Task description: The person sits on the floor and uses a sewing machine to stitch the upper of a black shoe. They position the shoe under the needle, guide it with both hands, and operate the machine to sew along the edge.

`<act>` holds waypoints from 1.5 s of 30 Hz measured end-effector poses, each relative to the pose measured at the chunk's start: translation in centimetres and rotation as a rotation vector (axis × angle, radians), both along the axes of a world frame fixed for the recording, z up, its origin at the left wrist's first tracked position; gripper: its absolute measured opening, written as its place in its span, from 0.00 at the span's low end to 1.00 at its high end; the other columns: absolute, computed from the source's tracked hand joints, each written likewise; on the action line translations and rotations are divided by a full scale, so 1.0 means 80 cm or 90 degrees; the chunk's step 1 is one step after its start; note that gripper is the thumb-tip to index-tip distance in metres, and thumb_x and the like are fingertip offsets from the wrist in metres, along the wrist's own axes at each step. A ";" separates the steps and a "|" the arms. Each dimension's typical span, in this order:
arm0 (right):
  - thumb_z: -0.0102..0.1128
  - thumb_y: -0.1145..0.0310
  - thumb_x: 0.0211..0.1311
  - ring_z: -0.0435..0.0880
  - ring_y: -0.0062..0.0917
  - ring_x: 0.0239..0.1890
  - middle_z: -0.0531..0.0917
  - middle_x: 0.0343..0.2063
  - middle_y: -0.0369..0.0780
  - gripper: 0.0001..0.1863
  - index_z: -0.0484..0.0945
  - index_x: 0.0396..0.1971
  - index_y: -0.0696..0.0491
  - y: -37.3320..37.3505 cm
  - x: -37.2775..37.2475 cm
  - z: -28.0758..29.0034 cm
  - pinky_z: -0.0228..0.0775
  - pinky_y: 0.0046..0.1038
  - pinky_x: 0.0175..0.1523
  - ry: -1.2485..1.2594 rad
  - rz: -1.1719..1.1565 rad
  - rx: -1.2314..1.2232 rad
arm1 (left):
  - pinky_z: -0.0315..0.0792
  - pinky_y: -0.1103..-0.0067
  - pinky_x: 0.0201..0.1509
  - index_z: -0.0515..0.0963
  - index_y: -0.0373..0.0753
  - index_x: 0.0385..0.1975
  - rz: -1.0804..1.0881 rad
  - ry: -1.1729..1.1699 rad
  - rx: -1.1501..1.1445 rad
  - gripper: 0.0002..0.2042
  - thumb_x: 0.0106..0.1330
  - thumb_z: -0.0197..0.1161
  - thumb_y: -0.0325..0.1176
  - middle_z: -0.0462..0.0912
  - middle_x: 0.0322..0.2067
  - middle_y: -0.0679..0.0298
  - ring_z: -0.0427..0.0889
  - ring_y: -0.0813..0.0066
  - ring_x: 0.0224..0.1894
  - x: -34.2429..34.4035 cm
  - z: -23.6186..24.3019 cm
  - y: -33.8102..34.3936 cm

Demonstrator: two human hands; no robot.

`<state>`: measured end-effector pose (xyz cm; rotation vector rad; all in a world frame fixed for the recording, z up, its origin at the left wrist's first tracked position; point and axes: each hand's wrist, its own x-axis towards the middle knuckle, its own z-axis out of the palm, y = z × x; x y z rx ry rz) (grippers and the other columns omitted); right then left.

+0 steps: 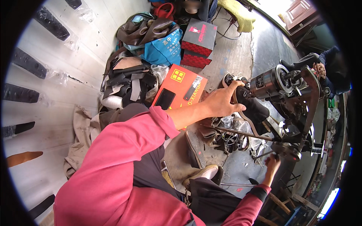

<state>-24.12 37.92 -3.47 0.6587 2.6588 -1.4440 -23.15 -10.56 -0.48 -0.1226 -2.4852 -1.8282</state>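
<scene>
A black shoe (257, 112) with a pale sole edge is up against a hand-cranked shoe-stitching machine (264, 83) on the right. My left hand (222, 101) reaches across and grips the shoe, index finger and thumb spread along its side. White laces show past the fingertips at the shoe's far end. Lower down, my right hand (272, 164) is curled closed at the rim of the machine's hand wheel (286, 150). The handle in its fingers is mostly hidden.
An orange-red box (177, 84) carries a phone (165, 99) and a dark blade-like strip (192, 88). Scraps lie in a bag (132, 81) behind it. A loose shoe sole (195, 150) and a scrap pile (230, 137) lie on the floor. Another person (335, 71) sits beyond the machine.
</scene>
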 end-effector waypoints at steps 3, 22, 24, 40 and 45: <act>0.61 0.65 0.69 0.78 0.20 0.17 0.81 0.19 0.37 0.10 0.78 0.33 0.57 -0.076 0.019 0.006 0.69 0.22 0.21 0.016 0.075 -0.027 | 0.74 0.66 0.44 0.58 0.45 0.70 0.009 0.009 -0.015 0.39 0.63 0.73 0.49 0.83 0.29 0.61 0.84 0.63 0.34 0.001 0.003 0.000; 0.64 0.60 0.67 0.78 0.22 0.15 0.82 0.20 0.39 0.15 0.77 0.31 0.58 -0.024 0.001 -0.021 0.69 0.25 0.20 -0.036 0.095 -0.013 | 0.76 0.60 0.42 0.67 0.44 0.59 0.119 0.174 -0.060 0.35 0.54 0.77 0.45 0.81 0.39 0.55 0.84 0.51 0.37 0.013 0.042 -0.018; 0.64 0.60 0.67 0.79 0.23 0.16 0.82 0.20 0.39 0.15 0.77 0.33 0.58 -0.051 0.004 -0.012 0.71 0.25 0.22 -0.028 0.094 -0.060 | 0.76 0.60 0.41 0.68 0.44 0.56 0.116 0.180 -0.066 0.32 0.53 0.77 0.44 0.80 0.38 0.55 0.84 0.52 0.36 0.016 0.048 -0.018; 0.58 0.69 0.67 0.74 0.15 0.20 0.77 0.20 0.31 0.05 0.81 0.35 0.53 0.007 -0.001 0.116 0.64 0.18 0.28 0.290 -0.021 0.025 | 0.75 0.66 0.42 0.50 0.42 0.73 -0.032 0.009 -0.046 0.46 0.62 0.73 0.50 0.85 0.32 0.56 0.85 0.58 0.34 0.005 0.008 -0.001; 0.59 0.70 0.69 0.74 0.16 0.17 0.76 0.20 0.32 0.02 0.78 0.35 0.50 0.058 -0.008 0.035 0.62 0.20 0.19 0.133 -0.121 -0.031 | 0.77 0.63 0.45 0.48 0.47 0.71 -0.042 -0.033 0.038 0.43 0.63 0.73 0.40 0.85 0.32 0.54 0.87 0.55 0.38 0.007 0.003 0.004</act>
